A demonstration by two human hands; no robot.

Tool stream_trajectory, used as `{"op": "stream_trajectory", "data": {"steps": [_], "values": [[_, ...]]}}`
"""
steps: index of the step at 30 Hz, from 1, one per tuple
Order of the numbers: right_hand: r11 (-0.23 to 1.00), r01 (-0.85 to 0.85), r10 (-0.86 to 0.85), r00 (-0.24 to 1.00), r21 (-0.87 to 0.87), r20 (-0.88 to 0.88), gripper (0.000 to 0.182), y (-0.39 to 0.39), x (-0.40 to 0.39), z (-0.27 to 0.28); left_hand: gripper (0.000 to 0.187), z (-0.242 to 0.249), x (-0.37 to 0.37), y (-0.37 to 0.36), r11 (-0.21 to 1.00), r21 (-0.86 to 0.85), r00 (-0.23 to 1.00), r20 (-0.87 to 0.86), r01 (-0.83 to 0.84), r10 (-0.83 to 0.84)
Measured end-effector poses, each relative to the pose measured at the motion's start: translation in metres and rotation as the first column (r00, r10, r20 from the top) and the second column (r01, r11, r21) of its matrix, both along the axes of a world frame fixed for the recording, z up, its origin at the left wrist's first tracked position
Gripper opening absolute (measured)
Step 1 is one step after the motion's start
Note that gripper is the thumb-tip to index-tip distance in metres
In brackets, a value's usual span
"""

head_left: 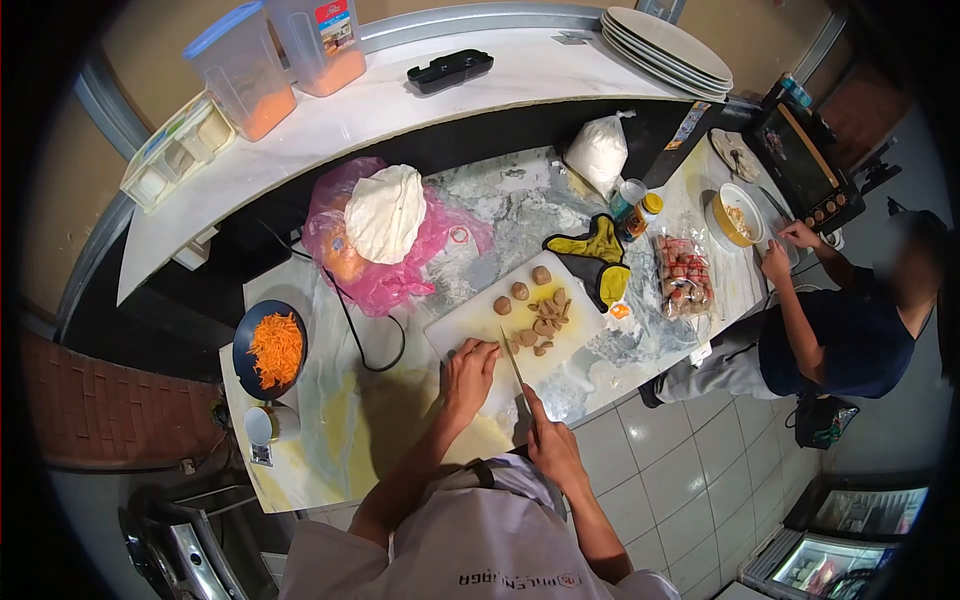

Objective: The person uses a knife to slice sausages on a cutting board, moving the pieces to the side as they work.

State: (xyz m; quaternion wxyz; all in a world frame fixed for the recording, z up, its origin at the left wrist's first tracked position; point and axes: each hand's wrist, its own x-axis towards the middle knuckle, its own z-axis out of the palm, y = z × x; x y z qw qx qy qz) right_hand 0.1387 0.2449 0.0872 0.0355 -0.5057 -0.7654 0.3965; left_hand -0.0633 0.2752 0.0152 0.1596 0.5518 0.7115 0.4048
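Worktop: grey-and-yellow marbled slab.
Worktop, left: dark round dish; white cylindrical cup; translucent pink plastic bag.
Worktop, middle: white rectangular cutting board; white plastic bag; black-and-yellow fabric piece.
Worktop, right: clear plastic pack of reddish-brown items; yellow-and-white round bowl.
Cutting board: brown rounded lumps; brown cut slices.
Raised ledge: white marbled shelf.
Ledge: stacked white plates; black plastic tray; tall clear containers.

On my screen, the cutting board is white, tinged yellow; the slices brown. I see orange shreds, a pink bag.
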Motion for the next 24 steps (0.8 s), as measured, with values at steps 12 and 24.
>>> {"op": "stream_trajectory", "data": {"steps": [12, 24], "values": [[1.000, 0.005, -0.006, 1.000, -0.003, -0.027, 0.086, 0.000, 0.000, -0.002, 0.016, -0.008, -0.006, 0.015, 0.999, -0.046, 0.994, 0.106, 0.000, 0.005], [0.999, -0.004, 0.006, 0.998, 0.038, -0.062, 0.087, 0.002, 0.002, -0.013, 0.011, -0.005, -0.004, 0.018, 0.999, -0.038, 0.993, 0.118, 0.004, 0.000]]}}
